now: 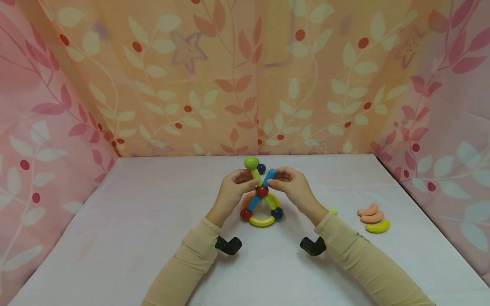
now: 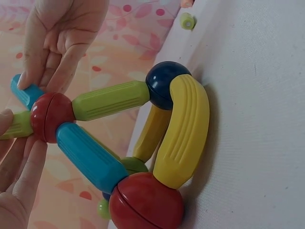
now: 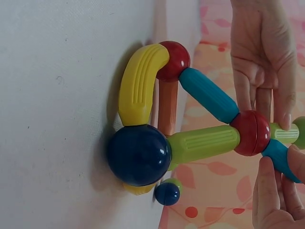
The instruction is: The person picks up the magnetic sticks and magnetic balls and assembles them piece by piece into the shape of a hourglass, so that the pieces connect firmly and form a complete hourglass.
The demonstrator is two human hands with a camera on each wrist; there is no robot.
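A magnetic stick-and-ball structure stands on the table: a red ball (image 1: 262, 191) on top, a blue stick (image 2: 90, 157) and a green stick (image 3: 205, 145) slanting down from it, then a lower red ball (image 2: 147, 202) and a navy ball (image 3: 138, 155) joined by a yellow curved stick (image 1: 262, 221). My left hand (image 1: 234, 190) pinches an upper green stick (image 1: 255, 175) that carries a green ball (image 1: 251, 162). With thumb and fingers, my right hand (image 1: 294, 187) pinches an upper blue stick (image 1: 269, 175). Both upper sticks meet the top red ball.
Two orange curved sticks (image 1: 371, 217) and a loose yellow curved stick (image 1: 378, 226) lie at the right. Behind the structure is another navy ball (image 3: 167, 193). A small green piece (image 2: 187, 21) shows beyond the right forearm. Patterned curtains (image 1: 245, 85) surround the white table (image 1: 153, 255).
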